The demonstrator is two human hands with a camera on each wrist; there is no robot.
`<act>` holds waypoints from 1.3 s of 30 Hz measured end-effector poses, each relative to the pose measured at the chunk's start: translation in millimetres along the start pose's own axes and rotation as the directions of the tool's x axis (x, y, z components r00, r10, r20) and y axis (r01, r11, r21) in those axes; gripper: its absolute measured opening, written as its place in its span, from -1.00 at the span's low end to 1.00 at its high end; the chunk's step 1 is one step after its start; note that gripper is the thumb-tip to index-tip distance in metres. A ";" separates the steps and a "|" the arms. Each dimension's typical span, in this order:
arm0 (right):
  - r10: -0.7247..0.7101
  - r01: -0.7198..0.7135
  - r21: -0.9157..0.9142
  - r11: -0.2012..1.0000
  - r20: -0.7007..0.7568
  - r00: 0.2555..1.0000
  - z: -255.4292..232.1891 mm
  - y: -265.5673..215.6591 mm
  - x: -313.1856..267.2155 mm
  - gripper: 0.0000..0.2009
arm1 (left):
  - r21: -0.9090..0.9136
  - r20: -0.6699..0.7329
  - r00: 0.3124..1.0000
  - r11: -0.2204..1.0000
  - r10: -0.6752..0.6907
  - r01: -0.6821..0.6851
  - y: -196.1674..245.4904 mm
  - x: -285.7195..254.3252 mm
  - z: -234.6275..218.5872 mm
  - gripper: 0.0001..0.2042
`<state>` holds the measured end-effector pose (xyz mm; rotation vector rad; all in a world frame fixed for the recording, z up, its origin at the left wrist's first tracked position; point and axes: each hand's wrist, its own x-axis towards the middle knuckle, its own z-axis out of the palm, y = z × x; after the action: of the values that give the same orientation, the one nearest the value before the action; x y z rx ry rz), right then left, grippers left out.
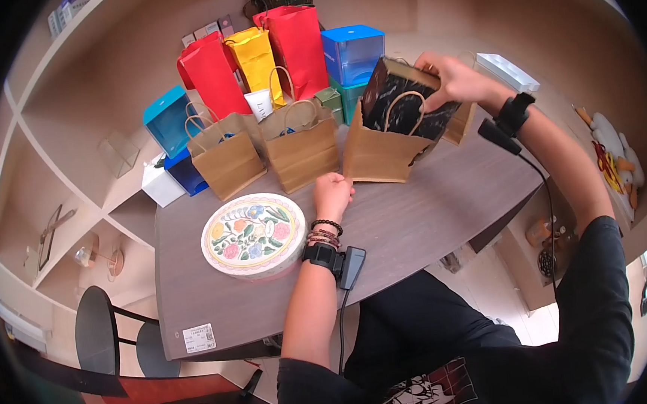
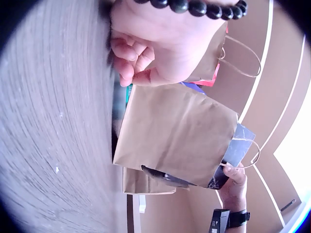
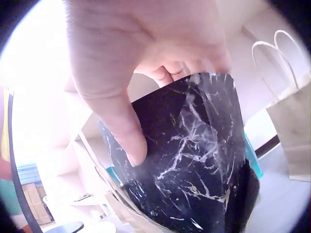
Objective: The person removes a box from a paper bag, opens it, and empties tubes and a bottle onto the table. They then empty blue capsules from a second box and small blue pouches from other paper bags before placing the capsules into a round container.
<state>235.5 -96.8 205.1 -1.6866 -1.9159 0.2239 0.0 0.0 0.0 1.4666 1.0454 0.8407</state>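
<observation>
My right hand (image 1: pixel 450 80) grips the top of a black marble-patterned box (image 3: pixel 194 155), thumb on the near face and fingers over the far side. This box stands tilted with its lower part inside a brown paper bag (image 1: pixel 380 153). A tear in the bag's right side (image 2: pixel 167 177) shows dark material. My left hand (image 1: pixel 333 195) rests on the table by that bag's lower left corner, fingers curled with nothing between them. To its left lies an oval floral-patterned box (image 1: pixel 254 235).
Two more brown paper bags (image 1: pixel 228 160) stand left of the torn one. Behind them are red bags (image 1: pixel 294 50), a yellow bag (image 1: pixel 253 60), a white tube (image 1: pixel 259 104) and a blue box (image 1: pixel 354 53). A white box (image 1: pixel 508 73) lies at the back right.
</observation>
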 end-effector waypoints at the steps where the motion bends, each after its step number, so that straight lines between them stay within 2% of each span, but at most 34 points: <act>1: 0.048 -0.048 0.034 0.998 0.003 0.999 -11.1 -7.9 -5.3 -0.50 | 0.017 -0.012 1.000 1.000 -0.020 0.020 1.7 -1.2 -0.5 -0.88; 3: 0.098 -0.094 0.188 0.978 -0.016 0.995 -33.0 -18.2 -16.4 -0.53 | 0.017 -0.009 1.000 0.999 -0.028 0.028 0.3 0.5 -0.9 -0.87; 5: 0.107 -0.096 0.119 0.988 -0.091 0.990 -58.2 -8.9 -24.6 -0.52 | 0.013 -0.006 0.999 0.999 -0.037 0.037 0.7 0.0 -1.2 -0.86; 6: 0.071 -0.053 0.126 0.991 -0.144 0.987 -67.3 -0.9 -30.3 -0.54 | 0.029 -0.022 0.999 0.998 -0.046 0.046 2.0 -0.9 -1.5 -0.85; 9: 0.164 -0.143 0.123 0.982 -0.182 0.969 -89.2 5.3 -55.7 -0.56 | 0.047 -0.028 0.998 0.997 -0.057 0.058 4.7 -2.1 -2.3 -0.84; 12: 0.263 -0.256 0.069 0.964 -0.138 0.955 -93.7 22.1 -82.0 -0.55 | 0.076 -0.019 0.999 0.996 -0.040 0.041 -0.2 1.1 -1.1 -0.82; 13: 0.334 -0.338 -0.003 0.941 -0.157 0.929 -88.2 16.8 -90.4 -0.55 | 0.102 -0.022 1.000 0.995 -0.020 0.022 -3.0 2.5 -0.5 -0.80; 15: 0.319 -0.335 -0.118 0.935 -0.133 0.938 -74.5 30.4 -103.1 -0.53 | 0.154 -0.016 1.000 0.988 0.000 0.002 -5.4 2.8 0.1 -0.80; 17: 0.338 -0.341 -0.183 0.922 -0.045 0.940 -57.5 35.2 -111.4 -0.45 | 0.209 -0.014 1.000 0.978 0.024 -0.021 -9.3 5.0 1.7 -0.79; 19: 0.252 -0.250 -0.219 0.943 -0.019 0.967 -39.9 40.4 -118.3 -0.43 | 0.238 0.016 0.996 0.967 0.091 -0.092 -11.9 7.1 3.3 -0.78; 22: 0.158 -0.136 -0.329 0.935 0.041 0.987 -22.2 42.5 -121.6 -0.41 | 0.266 0.088 0.991 0.957 0.097 -0.117 -11.8 7.1 1.2 -0.78; 23: 0.165 -0.129 -0.352 0.927 0.075 0.983 -17.3 41.8 -120.4 -0.38 | 0.267 0.084 0.992 0.957 0.096 -0.115 -11.4 6.8 0.9 -0.78; 26: 0.103 -0.052 -0.356 0.933 0.127 0.986 -2.4 21.1 -117.5 -0.39 | 0.246 0.134 0.986 0.961 0.099 -0.130 -11.3 5.6 0.5 -0.77; 31: 0.038 0.009 -0.322 0.947 0.139 0.990 24.3 14.4 -105.8 -0.38 | 0.118 0.204 0.961 0.969 0.188 -0.215 -9.5 0.5 2.3 -0.70; 34: -0.031 0.064 -0.275 0.959 0.125 0.992 35.5 8.8 -96.6 -0.37 | 0.191 0.238 0.946 0.945 0.220 -0.267 -13.9 5.3 2.8 -0.62; 39: -0.057 0.071 -0.240 0.968 0.067 0.996 57.2 12.1 -78.0 -0.37 | 0.208 0.216 0.948 0.938 0.232 -0.277 -19.5 9.7 2.7 -0.60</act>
<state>219.5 -154.9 128.5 -1.7863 -2.1102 0.0147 2.9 8.4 -20.1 1.8773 0.8434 0.7575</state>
